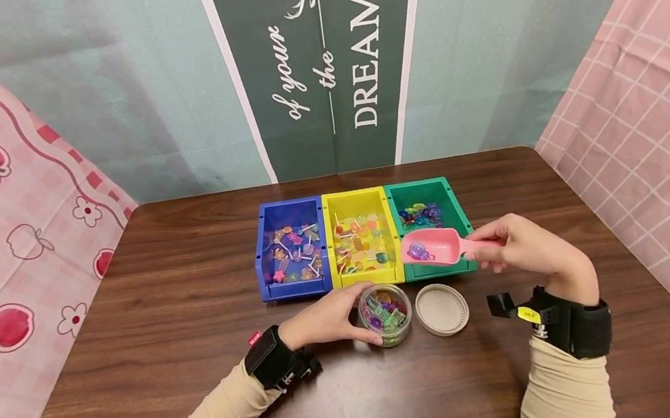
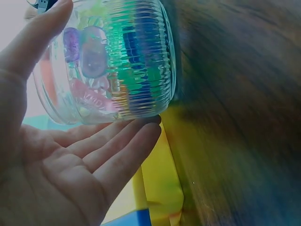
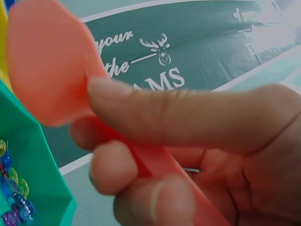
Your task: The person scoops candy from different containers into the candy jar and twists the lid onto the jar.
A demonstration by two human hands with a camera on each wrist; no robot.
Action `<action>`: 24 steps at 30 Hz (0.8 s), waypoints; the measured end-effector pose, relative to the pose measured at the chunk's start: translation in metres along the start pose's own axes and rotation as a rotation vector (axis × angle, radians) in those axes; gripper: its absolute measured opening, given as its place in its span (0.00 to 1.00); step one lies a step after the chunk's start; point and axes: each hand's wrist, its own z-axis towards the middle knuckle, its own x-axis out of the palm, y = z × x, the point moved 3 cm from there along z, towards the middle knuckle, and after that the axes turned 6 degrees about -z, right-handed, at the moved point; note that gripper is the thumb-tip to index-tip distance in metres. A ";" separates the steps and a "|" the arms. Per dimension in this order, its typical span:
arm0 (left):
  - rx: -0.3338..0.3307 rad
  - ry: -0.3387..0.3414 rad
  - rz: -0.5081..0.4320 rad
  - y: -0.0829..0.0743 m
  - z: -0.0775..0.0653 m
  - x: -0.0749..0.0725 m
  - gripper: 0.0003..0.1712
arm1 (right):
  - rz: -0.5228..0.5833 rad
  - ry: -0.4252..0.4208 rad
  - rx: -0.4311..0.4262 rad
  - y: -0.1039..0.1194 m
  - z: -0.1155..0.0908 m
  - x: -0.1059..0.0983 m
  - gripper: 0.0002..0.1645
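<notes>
My right hand (image 1: pixel 515 243) grips the handle of a pink scoop (image 3: pixel 51 61), thumb on one side and curled fingers on the other. In the head view the scoop's bowl overlaps the front of the green bin (image 1: pixel 457 205) and carries a purple translucent trinket (image 1: pixel 418 250). My left hand (image 1: pixel 329 316) holds a clear jar (image 2: pixel 167 56) standing on the table, its thumb and fingers on opposite sides. Inside the jar are colourful translucent charms (image 2: pixel 94 52), some purple, green and pink. A round whitish lid (image 1: pixel 442 309) lies right beside the jar.
Left of the green bin, which has blue and purple trinkets at its back, stand a yellow bin (image 1: pixel 368 278) and a blue bin (image 1: pixel 296 289), both with small candy-like charms. All three sit side by side on the dark wooden table (image 1: pixel 182 281). Printed cloths hang around it.
</notes>
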 end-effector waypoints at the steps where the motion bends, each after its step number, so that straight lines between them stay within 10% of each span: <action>1: 0.002 -0.001 0.000 0.000 0.000 0.000 0.48 | 0.004 0.019 -0.023 0.001 0.000 0.001 0.10; 24: 0.036 0.066 -0.051 0.004 -0.001 -0.002 0.51 | 0.031 0.216 -0.135 0.029 0.005 0.018 0.12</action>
